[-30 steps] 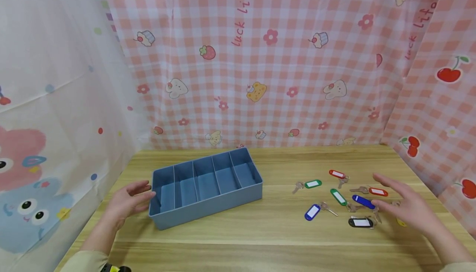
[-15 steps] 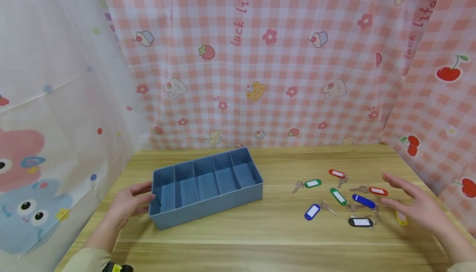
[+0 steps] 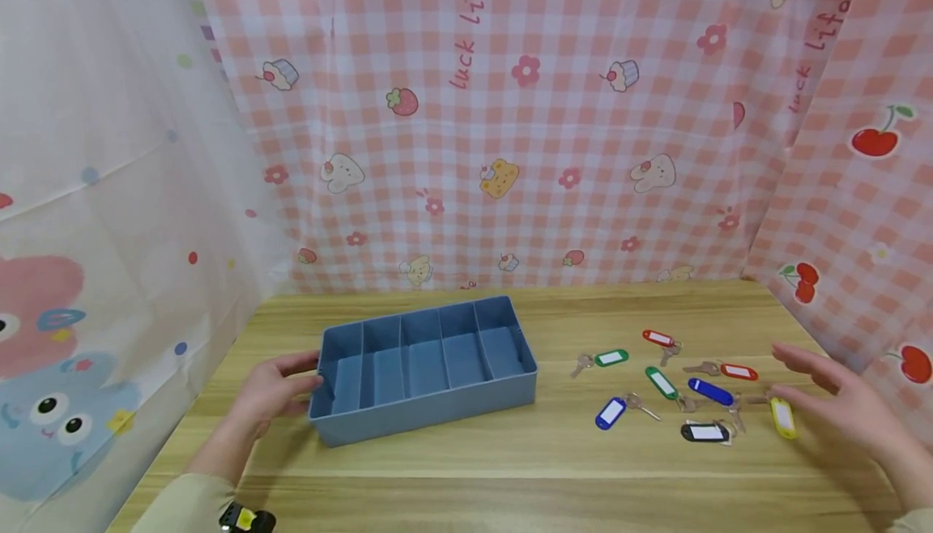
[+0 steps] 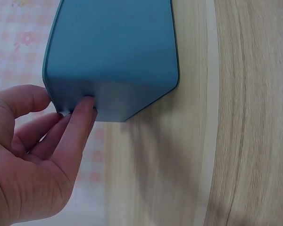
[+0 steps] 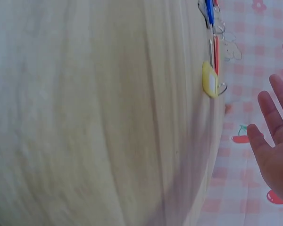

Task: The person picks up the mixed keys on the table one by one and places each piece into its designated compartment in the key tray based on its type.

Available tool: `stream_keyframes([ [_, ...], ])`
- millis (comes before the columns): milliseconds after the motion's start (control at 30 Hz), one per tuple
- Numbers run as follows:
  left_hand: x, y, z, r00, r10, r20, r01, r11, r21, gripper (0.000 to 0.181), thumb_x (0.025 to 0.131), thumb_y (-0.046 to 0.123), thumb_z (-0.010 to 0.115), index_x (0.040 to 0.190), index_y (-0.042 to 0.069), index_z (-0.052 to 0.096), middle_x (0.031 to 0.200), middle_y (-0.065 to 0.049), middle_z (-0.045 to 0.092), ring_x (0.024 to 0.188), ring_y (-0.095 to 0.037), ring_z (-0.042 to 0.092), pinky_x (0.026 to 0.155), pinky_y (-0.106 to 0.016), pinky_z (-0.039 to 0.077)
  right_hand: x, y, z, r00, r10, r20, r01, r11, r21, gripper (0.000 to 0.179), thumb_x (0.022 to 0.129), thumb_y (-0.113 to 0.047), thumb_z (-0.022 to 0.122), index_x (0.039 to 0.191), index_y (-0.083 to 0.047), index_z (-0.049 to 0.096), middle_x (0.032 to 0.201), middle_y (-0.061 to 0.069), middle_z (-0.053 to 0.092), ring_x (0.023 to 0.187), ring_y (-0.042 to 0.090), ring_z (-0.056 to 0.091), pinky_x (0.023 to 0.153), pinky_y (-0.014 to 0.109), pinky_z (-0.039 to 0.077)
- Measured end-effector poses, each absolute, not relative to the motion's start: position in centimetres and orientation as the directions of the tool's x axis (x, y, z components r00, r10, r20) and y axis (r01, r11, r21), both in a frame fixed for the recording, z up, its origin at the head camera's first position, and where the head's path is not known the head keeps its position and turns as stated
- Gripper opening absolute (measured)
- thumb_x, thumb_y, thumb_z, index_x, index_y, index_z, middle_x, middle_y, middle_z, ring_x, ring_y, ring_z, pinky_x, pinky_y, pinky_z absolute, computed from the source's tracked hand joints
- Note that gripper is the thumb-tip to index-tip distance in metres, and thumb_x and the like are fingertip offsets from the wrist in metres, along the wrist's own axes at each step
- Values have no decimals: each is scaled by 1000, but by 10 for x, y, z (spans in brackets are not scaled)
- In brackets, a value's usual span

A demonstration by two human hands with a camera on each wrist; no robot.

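Fingers [image 4: 77,127] of our left hand [image 3: 266,394], loosely extended, touch the left end of the blue divided box [image 3: 430,418]; our right hand [image 3: 853,407], spread, holds nothing near the yellow key tag [image 3: 783,420] | box: worktop [image 3: 466,488], leftward | probably light, stiff; we'd grasp both ends

The table [image 3: 466,484], pale wood grain, bears a blue-grey rectangular five-compartment box [image 3: 430,411] toward its left edge. Toward its right edge lie metal keys [image 3: 707,368] with flat, rounded plastic tags: two red tags [image 3: 739,372], two green tags [image 3: 661,382], two blue tags [image 3: 710,391], one black tag [image 3: 705,432], one yellow tag [image 3: 783,418].
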State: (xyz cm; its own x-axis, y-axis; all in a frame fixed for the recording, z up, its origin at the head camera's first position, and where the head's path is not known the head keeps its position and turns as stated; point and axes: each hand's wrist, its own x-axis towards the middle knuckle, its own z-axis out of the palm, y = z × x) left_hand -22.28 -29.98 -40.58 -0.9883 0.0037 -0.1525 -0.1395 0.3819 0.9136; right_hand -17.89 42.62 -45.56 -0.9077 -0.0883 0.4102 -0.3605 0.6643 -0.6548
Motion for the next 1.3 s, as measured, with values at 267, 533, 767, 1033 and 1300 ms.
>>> stream_keyframes([
  [267, -229, -284, -406, -991, 43, -131, -106, 366, 925, 58, 92, 1, 65, 143, -12, 41, 144, -33, 42, 107, -28, 63, 82, -47, 56, -180, 441, -459, -931, -85, 356, -314, 687, -655, 49, 90, -7, 72, 136, 0, 56, 116, -43, 45, 104, -23, 37, 85, -2, 24],
  [533, -233, -267, -406, -989, 53, -138, -110, 362, 926, 54, 92, -2, 64, 142, -11, 45, 142, -31, 46, 108, -28, 62, 82, -47, 56, -178, 450, -463, -930, -80, 360, -317, 670, -671, 40, 89, -3, 73, 127, -1, 62, 115, -41, 50, 103, -24, 41, 80, 1, 28],
  [767, -235, -253, -404, -987, 76, -142, -103, 380, 919, 53, 92, -2, 63, 141, -11, 46, 142, -31, 46, 111, -31, 60, 80, -46, 57, -180, 458, -469, -933, -89, 348, -323, 628, -708, 37, 87, 1, 73, 123, -8, 67, 114, -39, 53, 101, -23, 46, 78, 2, 35],
  [1033, -237, -243, -406, -987, 92, -134, -90, 383, 919, 50, 93, -4, 61, 140, -11, 48, 140, -32, 48, 111, -34, 60, 79, -49, 57, -182, 459, -470, -970, -81, 228, -221, 675, -704, 42, 90, -10, 73, 125, 9, 59, 109, -40, 49, 96, -23, 45, 73, 3, 40],
  [1300, -237, -238, -406, -986, 79, -149, -107, 395, 913, 49, 92, -3, 62, 139, -9, 50, 137, -30, 52, 107, -32, 62, 79, -46, 57, -190, 461, -474, -930, -181, 319, -362, 597, -716, 38, 85, 9, 71, 120, -7, 69, 112, -34, 58, 99, -19, 48, 77, 3, 39],
])
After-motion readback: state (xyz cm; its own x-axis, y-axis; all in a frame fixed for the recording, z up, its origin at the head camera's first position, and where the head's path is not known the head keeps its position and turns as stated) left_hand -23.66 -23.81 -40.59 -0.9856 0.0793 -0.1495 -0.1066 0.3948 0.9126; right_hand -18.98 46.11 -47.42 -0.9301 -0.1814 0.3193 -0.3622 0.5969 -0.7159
